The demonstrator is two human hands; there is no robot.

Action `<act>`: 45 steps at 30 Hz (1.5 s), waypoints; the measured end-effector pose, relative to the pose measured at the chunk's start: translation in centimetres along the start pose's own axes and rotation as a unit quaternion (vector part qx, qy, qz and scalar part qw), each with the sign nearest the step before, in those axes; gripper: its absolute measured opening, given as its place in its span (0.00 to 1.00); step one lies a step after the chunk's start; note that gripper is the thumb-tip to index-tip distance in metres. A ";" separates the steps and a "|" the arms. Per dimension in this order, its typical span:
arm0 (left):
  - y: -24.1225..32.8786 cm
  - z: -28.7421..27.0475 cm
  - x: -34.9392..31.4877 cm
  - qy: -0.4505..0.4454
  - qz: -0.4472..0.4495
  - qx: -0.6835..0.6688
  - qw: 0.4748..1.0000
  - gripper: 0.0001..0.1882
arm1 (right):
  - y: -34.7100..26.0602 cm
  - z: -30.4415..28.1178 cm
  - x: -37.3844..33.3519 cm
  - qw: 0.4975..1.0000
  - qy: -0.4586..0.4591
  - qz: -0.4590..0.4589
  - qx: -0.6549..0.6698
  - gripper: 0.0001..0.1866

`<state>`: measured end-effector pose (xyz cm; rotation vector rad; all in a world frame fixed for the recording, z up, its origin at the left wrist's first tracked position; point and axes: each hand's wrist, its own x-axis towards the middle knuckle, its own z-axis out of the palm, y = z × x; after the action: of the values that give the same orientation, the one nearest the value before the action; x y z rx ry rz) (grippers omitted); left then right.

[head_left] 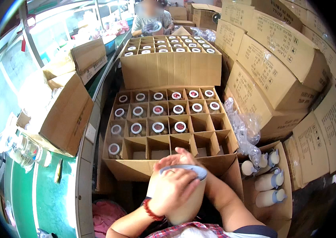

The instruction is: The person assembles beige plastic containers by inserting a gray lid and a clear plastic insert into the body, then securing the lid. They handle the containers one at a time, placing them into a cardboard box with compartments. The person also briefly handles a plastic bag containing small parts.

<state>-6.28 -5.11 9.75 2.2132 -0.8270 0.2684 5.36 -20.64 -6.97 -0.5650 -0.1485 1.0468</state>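
Cream container (189, 207): nearside of divided carton (136, 168), lid (201, 172) end up, long axis near upright.
Left hand (175, 188): over lid, grip cannot be told.
Right hand (178, 158): carton side of lid, grip unclear.

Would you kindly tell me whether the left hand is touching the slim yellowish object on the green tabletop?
Apart: the head view shows the table's grey edge between the left hand and the slim object.

So the jar (195, 200) I've got between my palms is a smooth, plain cream one, kinda narrower lower down, with a grey-blue rim (202, 173) up top. It's roughly upright, right on my side of the divided carton (130, 168). Can't tell what's under my fingers, they're covering some of it.
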 end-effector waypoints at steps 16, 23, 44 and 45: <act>-8.0 -1.0 -3.9 -0.017 -0.176 -0.446 0.877 0.11 | -2.4 6.7 -4.2 0.979 0.099 -0.055 -0.168 0.36; -1.1 -0.4 -0.9 0.007 0.012 -0.057 0.998 0.07 | 1.2 1.8 -0.5 0.999 -0.042 -0.013 0.002 0.45; -3.4 -0.7 -0.5 -0.010 0.083 -0.122 0.989 0.08 | 1.3 1.8 -3.2 0.999 0.032 -0.036 0.006 0.42; -6.0 -0.8 -1.3 -0.036 0.092 -0.207 0.973 0.09 | 0.3 2.7 -5.3 0.996 -0.066 -0.051 -0.002 0.33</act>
<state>-3.44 -0.83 6.33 1.7693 -1.0270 0.0926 1.43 -24.06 -4.00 -0.4856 -0.2934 0.9842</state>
